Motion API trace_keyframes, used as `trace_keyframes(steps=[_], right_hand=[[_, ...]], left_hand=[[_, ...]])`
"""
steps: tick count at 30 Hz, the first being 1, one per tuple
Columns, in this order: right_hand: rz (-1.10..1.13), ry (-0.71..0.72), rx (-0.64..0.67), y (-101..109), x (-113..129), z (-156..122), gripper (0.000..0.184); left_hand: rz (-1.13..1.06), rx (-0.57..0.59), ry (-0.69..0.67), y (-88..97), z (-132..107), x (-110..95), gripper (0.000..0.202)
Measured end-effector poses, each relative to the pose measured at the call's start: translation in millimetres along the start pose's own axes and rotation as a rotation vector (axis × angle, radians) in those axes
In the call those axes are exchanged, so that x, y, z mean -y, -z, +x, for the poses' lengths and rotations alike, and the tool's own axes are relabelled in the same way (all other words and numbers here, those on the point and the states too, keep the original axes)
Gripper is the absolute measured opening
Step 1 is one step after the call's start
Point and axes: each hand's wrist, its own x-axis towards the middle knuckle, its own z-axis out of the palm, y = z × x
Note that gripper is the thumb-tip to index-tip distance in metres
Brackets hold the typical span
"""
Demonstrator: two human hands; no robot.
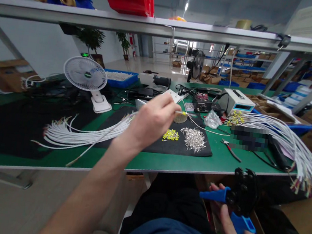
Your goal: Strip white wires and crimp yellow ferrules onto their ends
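Note:
My left hand (157,115) is raised over the bench with its fingers pinched on a thin white cable (179,112). At the cable's tip sits a yellow-collared wire ferrule (184,113), partly blurred. To the left, a bundle of white cables (84,134) lies on the black mat (140,145). Beneath and right of the hand are a pile of yellow ferrules (171,135) and a heap of small silvery pins (193,139). Below the bench edge, my right hand (234,223) is wrapped round the blue handles of a crimping tool (243,194), whose black head points up.
A second cable bundle (287,144) with yellow ends hangs over the front edge at right. Red-handled cutters (231,150) lie nearby. A white fan (86,75), a blue tray (122,79) and a white instrument box (237,101) stand farther back. An overhead shelf (167,27) spans the bench.

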Motion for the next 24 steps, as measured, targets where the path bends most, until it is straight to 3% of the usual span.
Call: trace_keyframes(steps=[5,7,9,13,19,21,24], right_hand=[[0.033,0.031,0.005,7.2,-8.5,14.6,0.045],[0.014,0.026,0.018,14.6,-12.6,22.5,0.043],[0.008,0.024,0.027,21.5,-16.9,27.4,0.044],[0.04,0.02,0.017,29.1,-26.6,27.2,0.055],[0.239,-0.105,-0.089,24.2,-25.1,22.2,0.07],[0.245,-0.117,-0.101,20.0,-14.2,16.9,0.068],[0.24,-0.159,-0.014,14.1,6.7,4.6,0.055]], left_hand=[[-0.089,0.207,-0.011,-97.2,-43.4,-32.8,0.021],[-0.117,0.28,-0.013,-123.4,-58.2,-39.8,0.017],[-0.148,0.338,-0.011,-138.1,-67.8,-42.0,0.019],[-0.167,0.4,0.052,-136.2,-80.3,-25.7,0.04],[0.065,0.466,0.285,-117.8,-91.8,31.1,0.015],[0.099,0.515,0.292,-119.2,-92.3,40.4,0.014],[0.088,0.551,0.283,-124.4,-91.3,42.8,0.014]])
